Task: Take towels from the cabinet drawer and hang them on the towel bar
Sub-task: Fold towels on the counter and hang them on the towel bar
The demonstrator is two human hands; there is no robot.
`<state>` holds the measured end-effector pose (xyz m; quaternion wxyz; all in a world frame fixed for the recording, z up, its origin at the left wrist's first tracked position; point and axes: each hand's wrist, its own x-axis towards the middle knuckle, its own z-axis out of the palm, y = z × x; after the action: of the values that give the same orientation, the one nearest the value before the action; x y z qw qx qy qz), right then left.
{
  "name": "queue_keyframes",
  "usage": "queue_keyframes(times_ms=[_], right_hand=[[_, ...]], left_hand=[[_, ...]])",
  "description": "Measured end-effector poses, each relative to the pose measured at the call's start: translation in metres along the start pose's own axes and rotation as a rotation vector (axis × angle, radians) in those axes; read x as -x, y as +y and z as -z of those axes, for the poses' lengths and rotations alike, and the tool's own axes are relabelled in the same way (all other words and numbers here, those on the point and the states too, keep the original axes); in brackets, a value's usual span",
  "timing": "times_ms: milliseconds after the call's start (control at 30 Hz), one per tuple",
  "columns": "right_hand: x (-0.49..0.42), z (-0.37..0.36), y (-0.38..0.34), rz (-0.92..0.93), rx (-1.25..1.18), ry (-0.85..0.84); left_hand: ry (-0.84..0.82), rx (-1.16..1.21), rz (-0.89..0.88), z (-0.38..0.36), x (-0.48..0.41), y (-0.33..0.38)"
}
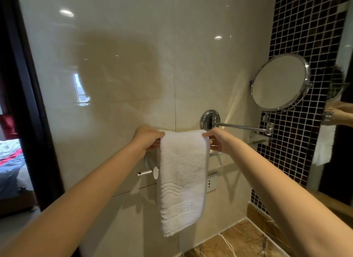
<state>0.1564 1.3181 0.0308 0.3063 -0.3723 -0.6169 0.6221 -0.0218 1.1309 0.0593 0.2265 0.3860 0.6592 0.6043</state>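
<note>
A white towel (182, 180) with a wavy woven band hangs folded over the towel bar (216, 153) on the beige tiled wall. My left hand (146, 137) pinches the towel's top left edge at the bar. My right hand (216, 139) pinches its top right edge. Most of the bar is hidden behind the towel and my hands. The cabinet drawer is not in view.
A round chrome mirror (279, 82) on a swing arm (240, 126) juts out from the wall at the right, just above the bar. A wall socket (211, 184) sits below the bar. A brown marble counter (238, 241) lies at lower right. A dark door frame (28, 103) stands at left.
</note>
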Motion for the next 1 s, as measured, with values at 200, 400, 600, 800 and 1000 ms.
queue_keyframes(times_ms=[200,400,600,800,1000], right_hand=[[-0.001,0.003,0.013,-0.005,0.089,0.007],[-0.005,0.001,0.022,-0.022,0.132,0.031],[-0.007,-0.002,0.029,-0.041,0.170,0.032],[0.000,-0.006,0.032,0.012,0.183,0.071],[0.006,-0.012,0.031,0.062,0.240,0.126]], left_hand=[[-0.016,-0.197,0.005,-0.002,0.000,-0.011],[-0.007,-0.248,-0.010,0.001,-0.003,-0.024],[0.000,-0.392,-0.030,0.003,-0.003,-0.035],[-0.006,-0.579,-0.052,0.006,0.004,-0.038],[0.027,-0.704,-0.075,0.010,0.011,-0.042]])
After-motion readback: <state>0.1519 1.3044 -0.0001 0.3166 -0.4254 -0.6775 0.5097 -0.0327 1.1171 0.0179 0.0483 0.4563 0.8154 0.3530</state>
